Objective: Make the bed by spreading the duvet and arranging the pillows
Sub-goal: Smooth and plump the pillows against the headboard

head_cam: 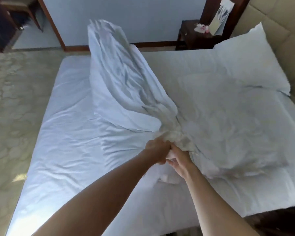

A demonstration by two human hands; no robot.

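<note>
A white duvet (123, 79) billows up over the middle of the bed (63, 133), bunched to a knot near the bed's near edge. My left hand (157, 151) and my right hand (180, 161) grip that bunched end side by side, knuckles almost touching. A white pillow (255, 60) lies flat against the headboard at the right. A second white pillow (228, 133) lies nearer me, partly blurred, just right of my hands. The fitted sheet is wrinkled on the left half of the mattress.
A padded beige headboard (283, 28) runs along the right. A dark wooden nightstand (192, 38) stands past the bed's far side. Patterned beige carpet (12, 103) covers the floor at the left. Dark furniture (2, 28) stands in the far left corner.
</note>
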